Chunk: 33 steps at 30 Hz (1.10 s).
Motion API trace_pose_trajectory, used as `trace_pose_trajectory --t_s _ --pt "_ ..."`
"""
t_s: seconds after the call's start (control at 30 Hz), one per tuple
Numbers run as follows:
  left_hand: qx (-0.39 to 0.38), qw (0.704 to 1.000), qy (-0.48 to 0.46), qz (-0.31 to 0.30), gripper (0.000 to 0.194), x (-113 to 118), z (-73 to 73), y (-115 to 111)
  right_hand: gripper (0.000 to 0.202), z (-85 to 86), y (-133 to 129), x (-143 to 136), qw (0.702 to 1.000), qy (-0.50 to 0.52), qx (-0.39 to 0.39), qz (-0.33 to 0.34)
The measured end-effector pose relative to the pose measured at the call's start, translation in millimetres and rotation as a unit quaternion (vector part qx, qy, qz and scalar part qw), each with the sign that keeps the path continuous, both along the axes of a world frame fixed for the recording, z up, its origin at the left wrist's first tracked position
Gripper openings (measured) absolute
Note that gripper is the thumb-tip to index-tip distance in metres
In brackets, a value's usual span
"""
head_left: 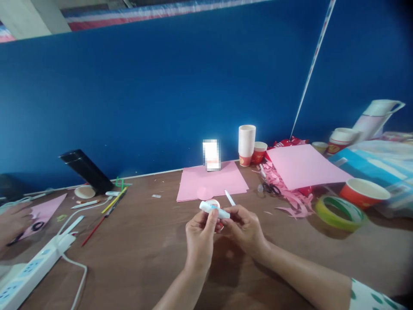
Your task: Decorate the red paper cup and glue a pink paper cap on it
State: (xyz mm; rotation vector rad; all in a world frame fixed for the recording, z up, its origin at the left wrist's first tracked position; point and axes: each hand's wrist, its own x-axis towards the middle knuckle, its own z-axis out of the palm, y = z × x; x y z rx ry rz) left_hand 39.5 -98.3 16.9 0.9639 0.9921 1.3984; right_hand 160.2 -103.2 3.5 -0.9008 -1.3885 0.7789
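Observation:
A small white tube (pixel 209 208) with a light blue mark is held near the middle of the table. My left hand (pixel 201 237) is closed round its left part, thumb on top. My right hand (pixel 247 230) pinches the tube's right end. Just under the tube, a round white and red object (pixel 218 227) shows partly between my hands; the fingers hide most of it. A white pen (pixel 230 197) lies right behind my right hand. Beyond my hands is a stack of pink paper (pixel 232 180), with a small pink round piece (pixel 205 192) at its front edge.
At the right are stacked paper cups (pixel 247 144), scissors (pixel 271 188), pink paper strips (pixel 295 206), green tape (pixel 340 221) and a red cup (pixel 366 199). On the left are a power strip (pixel 30 269), a black bottle (pixel 87 170) and another person's hand (pixel 13 221) near pink paper.

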Motion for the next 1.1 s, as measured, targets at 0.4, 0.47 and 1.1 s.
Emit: trace_pose_trajectory --t_s 0.4,0.47,1.1 --pt "-0.009 1.0 -0.001 -0.007 0.026 -2.6 0.1 1.4 0.012 -0.5 2.9 1.7 0.998 -0.048 0.017 -0.045" --pt "-0.008 1.0 -0.01 -0.001 0.025 -1.7 -0.2 1.2 0.013 -3.4 3.3 1.7 0.998 -0.046 0.014 -0.045" --pt "-0.042 0.997 -0.06 0.001 0.027 7.2 7.4 -1.6 0.014 6.8 4.5 19.9 0.928 -0.257 0.248 -0.101"
